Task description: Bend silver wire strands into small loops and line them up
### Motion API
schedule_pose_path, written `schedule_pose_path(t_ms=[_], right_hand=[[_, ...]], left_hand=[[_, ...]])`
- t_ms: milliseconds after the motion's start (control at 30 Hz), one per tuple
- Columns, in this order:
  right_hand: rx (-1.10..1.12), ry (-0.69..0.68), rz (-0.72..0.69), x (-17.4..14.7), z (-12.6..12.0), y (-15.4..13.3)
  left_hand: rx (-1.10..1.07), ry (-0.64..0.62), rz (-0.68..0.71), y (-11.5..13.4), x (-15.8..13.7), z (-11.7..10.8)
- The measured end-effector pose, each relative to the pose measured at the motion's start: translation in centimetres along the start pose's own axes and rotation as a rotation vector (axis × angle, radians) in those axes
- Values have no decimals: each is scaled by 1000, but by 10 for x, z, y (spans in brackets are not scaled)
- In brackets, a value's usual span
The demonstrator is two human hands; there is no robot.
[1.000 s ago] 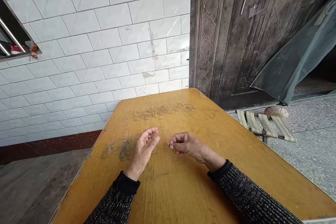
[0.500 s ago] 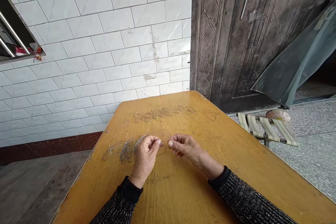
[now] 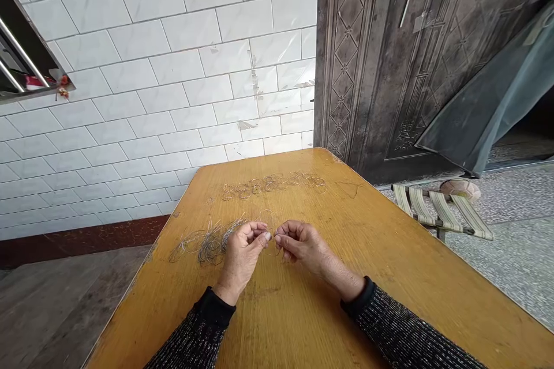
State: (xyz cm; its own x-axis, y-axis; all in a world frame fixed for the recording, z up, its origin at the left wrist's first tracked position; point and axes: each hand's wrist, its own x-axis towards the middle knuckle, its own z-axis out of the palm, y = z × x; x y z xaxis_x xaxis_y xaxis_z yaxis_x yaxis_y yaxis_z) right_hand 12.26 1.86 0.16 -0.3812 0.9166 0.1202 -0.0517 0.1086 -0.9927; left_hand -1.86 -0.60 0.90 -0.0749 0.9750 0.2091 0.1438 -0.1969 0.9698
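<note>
Between my fingertips is a thin wire (image 3: 267, 211), bent into a loop that rises above both hands, with part of it curving below them. My left hand (image 3: 246, 248) pinches it from the left, thumb against fingers. Close beside it, my right hand (image 3: 303, 247) pinches the wire from the right. The fingers hide where the wire ends lie. Left of my left hand, partly behind it, lies a tangled bundle of grey wire (image 3: 210, 245). Farther back, a row of coppery wire loops (image 3: 270, 183) lies across the table.
The wooden table (image 3: 329, 300) reaches to the white tiled wall (image 3: 194, 69). A single bent wire (image 3: 348, 188) lies near its right edge. Right of the table stands a folding stool (image 3: 441, 210) with striped straps. A dark carved door (image 3: 389, 69) is behind.
My right hand has come slightly left, closer to my left hand. The wire loop between them has shifted left and looks rounder. The camera view has tilted slightly.
</note>
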Motion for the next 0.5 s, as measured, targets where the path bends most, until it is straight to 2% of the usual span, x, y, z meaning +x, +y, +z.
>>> schedule_pose_path(t_ms=[133,367,500], right_hand=[[8,-5,-12,-1,1,-1],[118,-2,-71,-3,5,0],[34,39,-103,-4,5,0]], left_hand=[[-89,-6,-79,2,0,1],[-49,-4,-41,2,0,1],[-49,-14,-34,3,-1,2]])
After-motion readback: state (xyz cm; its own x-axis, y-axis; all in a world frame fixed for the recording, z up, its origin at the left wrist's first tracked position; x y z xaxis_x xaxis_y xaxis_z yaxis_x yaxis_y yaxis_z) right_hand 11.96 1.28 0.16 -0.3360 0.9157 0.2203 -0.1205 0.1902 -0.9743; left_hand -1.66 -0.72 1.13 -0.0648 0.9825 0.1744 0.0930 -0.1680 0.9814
